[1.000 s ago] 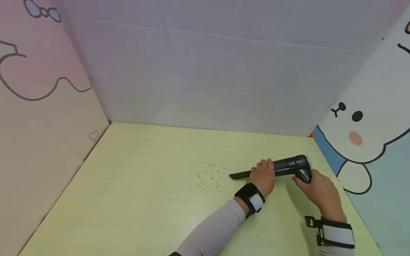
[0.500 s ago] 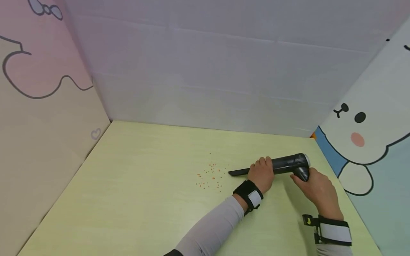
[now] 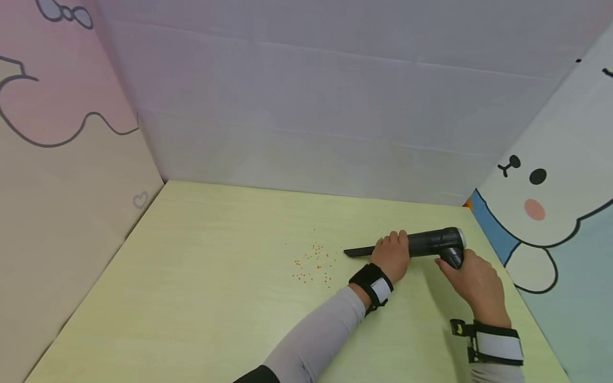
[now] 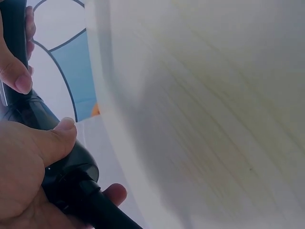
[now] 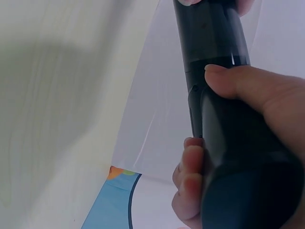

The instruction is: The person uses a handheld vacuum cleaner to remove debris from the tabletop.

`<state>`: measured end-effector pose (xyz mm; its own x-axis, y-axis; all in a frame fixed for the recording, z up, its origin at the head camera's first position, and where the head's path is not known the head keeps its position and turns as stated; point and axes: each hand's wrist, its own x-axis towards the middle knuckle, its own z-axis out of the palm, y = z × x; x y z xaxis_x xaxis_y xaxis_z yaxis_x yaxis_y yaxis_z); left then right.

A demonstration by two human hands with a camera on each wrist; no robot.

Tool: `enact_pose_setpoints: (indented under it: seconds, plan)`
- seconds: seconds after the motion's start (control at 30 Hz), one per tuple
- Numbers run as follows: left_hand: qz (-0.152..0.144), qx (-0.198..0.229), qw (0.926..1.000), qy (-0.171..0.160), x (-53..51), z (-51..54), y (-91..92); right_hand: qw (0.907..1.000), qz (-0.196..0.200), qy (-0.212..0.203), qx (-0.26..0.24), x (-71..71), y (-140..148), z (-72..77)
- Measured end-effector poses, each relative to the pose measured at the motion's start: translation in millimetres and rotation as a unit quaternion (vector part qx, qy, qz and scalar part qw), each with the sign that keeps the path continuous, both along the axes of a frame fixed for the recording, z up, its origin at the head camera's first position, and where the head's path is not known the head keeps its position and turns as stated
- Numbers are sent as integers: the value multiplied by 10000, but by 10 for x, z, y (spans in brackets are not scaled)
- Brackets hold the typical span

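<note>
A black handheld vacuum cleaner (image 3: 426, 243) with a slim, flat nozzle (image 3: 358, 251) is held above the right part of the table. My left hand (image 3: 391, 256) grips its front end where the nozzle begins; in the left wrist view that hand's thumb and fingers wrap around the dark casing. Behind it, my right hand (image 3: 479, 287) holds the angled handle, and the right wrist view shows the thumb (image 5: 224, 81) along the body with the fingers curled underneath. Small orange-red bits (image 3: 318, 267) lie scattered on the table, just left of the nozzle tip.
The pale yellow table (image 3: 201, 276) is bounded by a plain whitish back wall (image 3: 306, 117). A pink and beige panel (image 3: 72, 175) stands at the left. On the right is a panel with a cartoon face (image 3: 551, 191), close to my right hand.
The nozzle tip has risen slightly in the head view and the vacuum lies more level. Both hands keep their hold, and the orange-red bits look the same.
</note>
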<state>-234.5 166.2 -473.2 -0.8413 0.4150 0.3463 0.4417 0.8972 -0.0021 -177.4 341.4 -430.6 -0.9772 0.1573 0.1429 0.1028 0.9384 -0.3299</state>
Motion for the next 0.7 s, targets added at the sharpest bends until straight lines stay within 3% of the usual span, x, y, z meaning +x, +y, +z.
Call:
enact_pose_setpoints:
  seconds: [0.2, 0.43, 0.7]
  plan:
    - [-77, -45, 9998, -204, -71, 15, 30, 9998, -137, 153, 0, 7, -29, 23]
    - [-172, -11, 9993, -333, -136, 0, 25, 9996, -237, 44, -112, 2, -56, 44]
    - [-170, 93, 9991, -383, -121, 44, -2, 9996, -214, 175, -105, -2, -64, 36]
